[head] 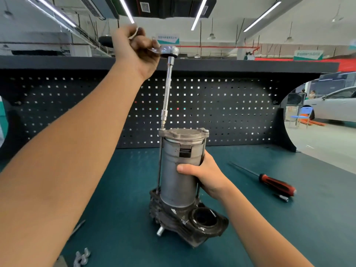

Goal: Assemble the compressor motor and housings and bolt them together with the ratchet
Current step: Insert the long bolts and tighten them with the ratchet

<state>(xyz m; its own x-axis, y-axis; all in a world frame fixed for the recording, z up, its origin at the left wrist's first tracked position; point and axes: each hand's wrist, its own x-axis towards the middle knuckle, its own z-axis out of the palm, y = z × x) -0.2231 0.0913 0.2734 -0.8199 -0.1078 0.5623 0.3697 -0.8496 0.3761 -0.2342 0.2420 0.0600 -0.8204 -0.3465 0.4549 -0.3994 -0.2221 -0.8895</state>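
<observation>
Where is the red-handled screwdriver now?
The screwdriver lies on the green mat, right side of the head view, beyond the right hand gripping the motor; a small silver bit sits by its handle.

My bench: black pegboard (212, 105) stands behind the green mat (289, 224). In front of the pegboard's right half lies a red-and-black screwdriver (277, 185), with a small metal bit (282, 197) just beside its handle. Far in front of its left half, silvery clips (81, 257). Past its right end, a white car (335, 106) and a blue chair (302, 116).
</observation>
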